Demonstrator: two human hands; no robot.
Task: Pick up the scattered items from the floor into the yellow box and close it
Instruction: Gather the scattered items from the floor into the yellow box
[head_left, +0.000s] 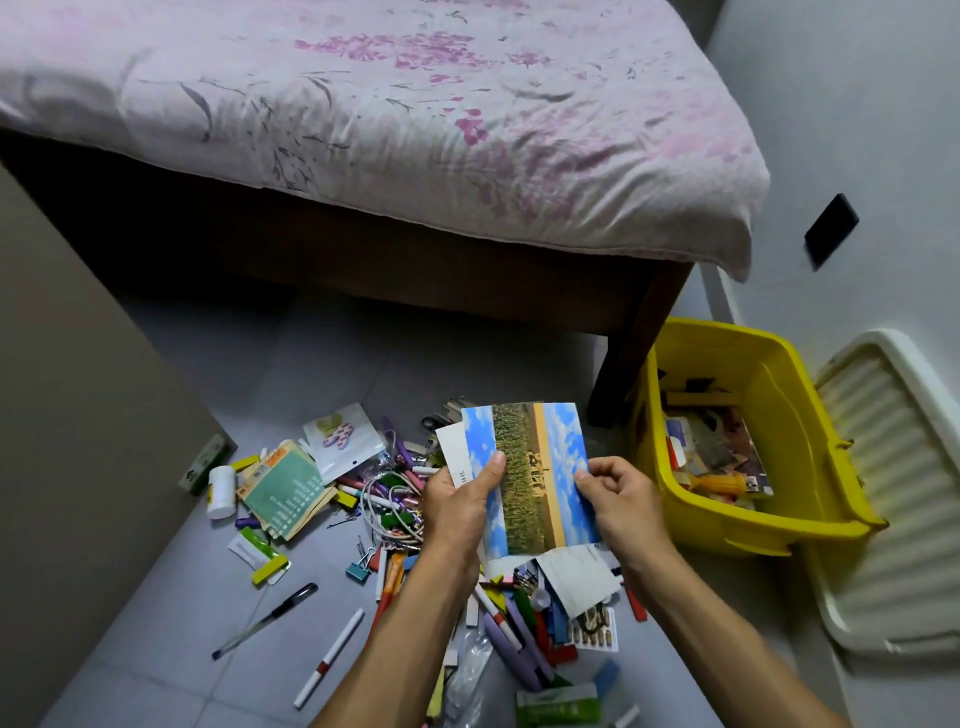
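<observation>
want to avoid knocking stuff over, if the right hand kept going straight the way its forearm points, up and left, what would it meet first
Probably nothing new: the right hand already grips the stack of photo cards, which the left hand also holds. Beyond them lies the floor clutter, though depth is unclear.

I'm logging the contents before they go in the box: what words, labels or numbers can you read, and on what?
None can be read for certain.
Green booklet: rows of pale print, too small.
White card behind the landscape photo in both hands: a short handwritten mark, illegible.
White bottle: label blurred.
Green package at the bottom edge: print blurred.
</observation>
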